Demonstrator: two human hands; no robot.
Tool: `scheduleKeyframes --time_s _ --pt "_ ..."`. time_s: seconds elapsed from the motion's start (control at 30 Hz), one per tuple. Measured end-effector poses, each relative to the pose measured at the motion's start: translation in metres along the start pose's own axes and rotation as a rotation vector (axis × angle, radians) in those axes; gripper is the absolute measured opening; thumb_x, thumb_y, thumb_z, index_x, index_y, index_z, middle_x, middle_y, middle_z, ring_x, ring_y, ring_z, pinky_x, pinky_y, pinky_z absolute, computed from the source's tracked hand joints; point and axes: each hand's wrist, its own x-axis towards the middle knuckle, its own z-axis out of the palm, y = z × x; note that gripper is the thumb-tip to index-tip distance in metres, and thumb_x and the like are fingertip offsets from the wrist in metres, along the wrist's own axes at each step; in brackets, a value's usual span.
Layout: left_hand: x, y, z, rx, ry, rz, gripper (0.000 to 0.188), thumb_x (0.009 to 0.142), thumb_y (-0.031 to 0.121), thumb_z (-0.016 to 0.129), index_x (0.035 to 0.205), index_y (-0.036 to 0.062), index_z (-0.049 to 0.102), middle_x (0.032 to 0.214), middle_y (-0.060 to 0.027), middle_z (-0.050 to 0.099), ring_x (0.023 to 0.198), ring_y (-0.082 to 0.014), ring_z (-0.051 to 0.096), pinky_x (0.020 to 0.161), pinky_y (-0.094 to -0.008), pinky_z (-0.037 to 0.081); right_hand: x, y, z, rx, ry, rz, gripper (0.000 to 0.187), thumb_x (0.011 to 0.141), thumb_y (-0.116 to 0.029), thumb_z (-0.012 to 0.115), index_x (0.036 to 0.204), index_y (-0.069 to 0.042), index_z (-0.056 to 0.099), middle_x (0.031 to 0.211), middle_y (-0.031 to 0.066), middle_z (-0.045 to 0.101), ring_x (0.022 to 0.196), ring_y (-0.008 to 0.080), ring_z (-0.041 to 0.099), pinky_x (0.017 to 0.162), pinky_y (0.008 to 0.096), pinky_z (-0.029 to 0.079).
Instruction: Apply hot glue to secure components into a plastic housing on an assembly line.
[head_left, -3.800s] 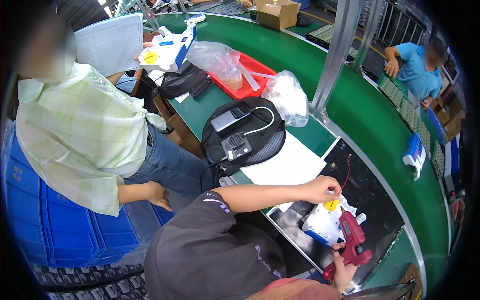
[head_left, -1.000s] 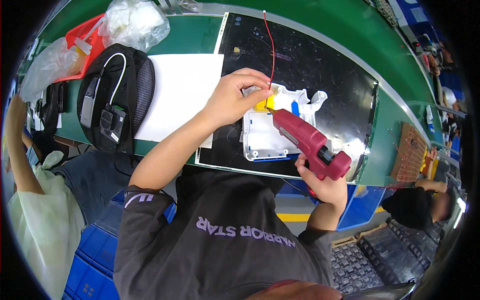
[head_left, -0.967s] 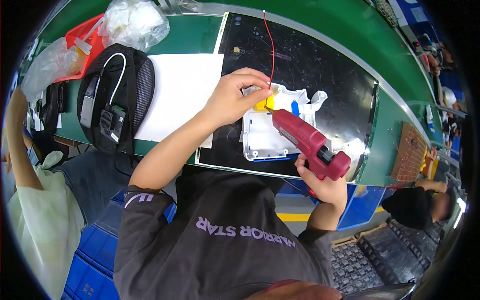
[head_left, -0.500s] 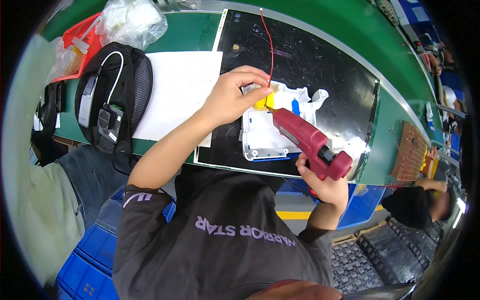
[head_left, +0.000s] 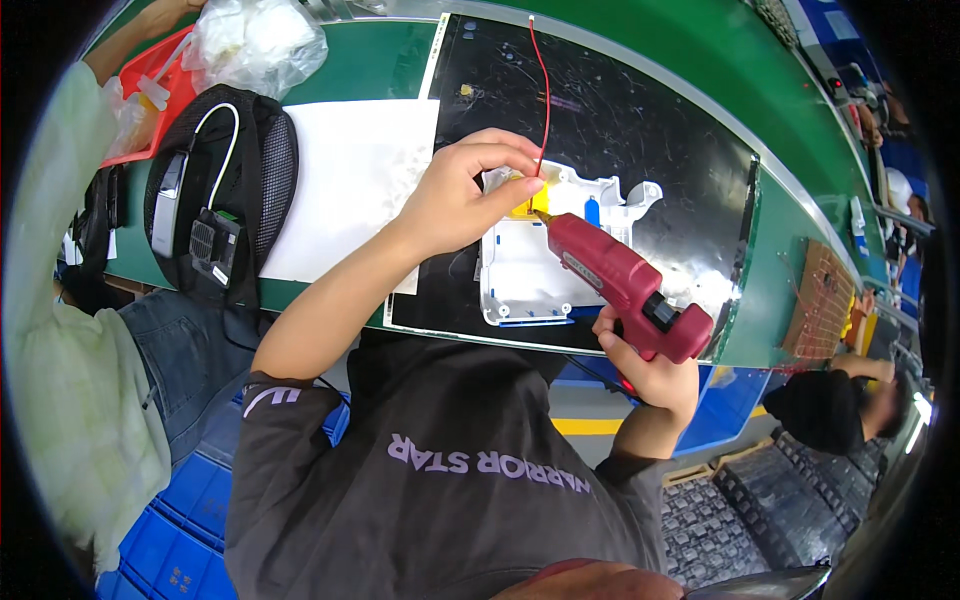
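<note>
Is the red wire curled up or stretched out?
Stretched out: the red wire runs in one gentle curve from the left hand over the black work surface, no coils showing.

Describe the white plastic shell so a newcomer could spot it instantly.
Start at the black panel on the green bench. Near the panel's lower edge, the white plastic shell lies partly hidden by the dark-red glue gun. Unlike the flat white sheet to its left, it has notched edges and a blue part inside.

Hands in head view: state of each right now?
Left hand: closed, fingertips pinching the red wire.
Right hand: closed, holding the glue gun by its handle.
</note>
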Motion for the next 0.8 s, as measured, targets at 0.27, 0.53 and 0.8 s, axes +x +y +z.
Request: scheduleKeyframes --time_s 0.27,0.53,0.8 --pt "0.0008 0.0036 -0.0007 -0.05 -0.032 0.012 0.01 0.086 0.011 0.064 0.09 0.0025 0.067 0.113 -0.0128 0.058 0.105 -0.0212 0.056 0.09 -0.0299 0.043 -0.0003 -0.0009 -0.0022 0.014 0.001 -0.01 0.024 0.075 -0.001 0.072 0.096 0.002 0.062 0.084 0.0056 0.067 0.078 0.0106 0.063 0.069 0.0252 0.05" --pt "-0.0008 0.0039 -0.0022 -0.068 -0.083 -0.004 0.008 0.086 0.009 0.063 0.088 0.0015 0.066 0.114 -0.0145 0.056 0.108 -0.0225 0.054 0.093 -0.0309 0.041 0.0008 0.0039 -0.0006 0.086 -0.012 -0.021 0.024 0.074 0.002 0.071 0.096 0.003 0.062 0.087 0.006 0.066 0.08 0.0116 0.063 0.072 0.0268 0.051" --pt "-0.0002 0.0047 -0.0024 -0.085 -0.079 0.013 0.008 0.086 0.009 0.064 0.088 0.0014 0.066 0.114 -0.0137 0.056 0.108 -0.0228 0.054 0.093 -0.0311 0.041 0.0023 0.0017 -0.0018 0.071 -0.007 -0.029 0.024 0.074 0.002 0.071 0.096 0.003 0.062 0.086 0.0059 0.066 0.08 0.012 0.063 0.072 0.027 0.051"
